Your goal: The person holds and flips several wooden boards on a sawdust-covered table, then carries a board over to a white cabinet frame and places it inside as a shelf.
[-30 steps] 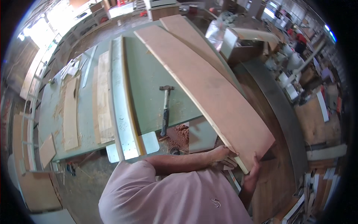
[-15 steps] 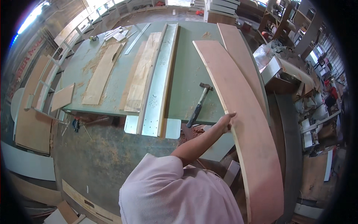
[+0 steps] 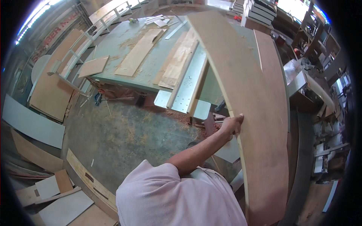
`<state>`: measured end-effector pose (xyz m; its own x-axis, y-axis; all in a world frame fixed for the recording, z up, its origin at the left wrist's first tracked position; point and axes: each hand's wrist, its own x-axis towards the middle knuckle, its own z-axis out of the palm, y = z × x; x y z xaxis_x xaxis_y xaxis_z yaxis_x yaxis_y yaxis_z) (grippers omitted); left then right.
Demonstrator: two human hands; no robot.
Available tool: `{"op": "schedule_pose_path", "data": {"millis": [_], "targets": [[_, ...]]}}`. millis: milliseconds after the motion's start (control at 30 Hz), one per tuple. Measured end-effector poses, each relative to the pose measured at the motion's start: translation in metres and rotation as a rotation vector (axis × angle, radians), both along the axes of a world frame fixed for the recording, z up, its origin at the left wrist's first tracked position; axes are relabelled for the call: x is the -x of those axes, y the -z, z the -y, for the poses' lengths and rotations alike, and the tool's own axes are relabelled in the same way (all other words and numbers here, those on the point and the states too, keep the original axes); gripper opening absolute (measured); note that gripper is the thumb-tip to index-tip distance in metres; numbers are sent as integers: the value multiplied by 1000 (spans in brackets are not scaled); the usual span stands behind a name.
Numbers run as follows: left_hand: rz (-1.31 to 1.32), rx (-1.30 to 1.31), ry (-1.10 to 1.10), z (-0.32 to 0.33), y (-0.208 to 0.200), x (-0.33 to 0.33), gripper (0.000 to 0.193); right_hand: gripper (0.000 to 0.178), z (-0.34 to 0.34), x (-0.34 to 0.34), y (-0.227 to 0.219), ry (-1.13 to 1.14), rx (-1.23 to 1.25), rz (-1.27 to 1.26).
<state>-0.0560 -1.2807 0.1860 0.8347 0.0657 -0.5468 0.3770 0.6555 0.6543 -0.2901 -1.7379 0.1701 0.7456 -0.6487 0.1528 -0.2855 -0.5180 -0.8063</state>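
Note:
My left hand [image 3: 232,125] grips the left edge of a long wooden board [image 3: 252,94], thumb on its upper face and fingers curled around the edge. The board slants from close beside my body out over the workbench [image 3: 124,81], hiding much of the bench's right side. My right hand does not show. Beneath the board, left of its edge, peeks part of a hammer [image 3: 220,106]. A second long reddish board [image 3: 269,47] lies on the bench at the right, partly covered by the held one.
A long perforated metal strip [image 3: 190,84] with wooden edges overhangs the bench front. Flatter boards [image 3: 137,52] and sawdust lie left of it. Sheets lean along the left wall; offcuts [image 3: 66,211] lie at lower left. Clutter and a white panelled piece [image 3: 298,84] stand at right.
The held board's far end has risen and swung left, now covering most of the hammer and part of the metal strip. My view has turned, and the bench appears shifted right.

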Motion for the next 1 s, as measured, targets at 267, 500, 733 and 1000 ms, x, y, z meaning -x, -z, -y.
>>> {"op": "schedule_pose_path", "data": {"millis": [267, 500, 733, 1000], "targets": [[96, 29, -335, -190, 54, 22, 39, 50, -35, -46, 20, -168, -135, 25], [129, 26, -719, -390, 57, 92, 40, 51, -165, -103, 56, -350, -269, 14], [-30, -19, -734, -578, 27, 159, 43, 53, -386, -130, 16, -378, -238, -352], [-28, -114, -673, -792, 105, 170, 45, 51, -596, -203, 1, -524, -110, -356]]}}
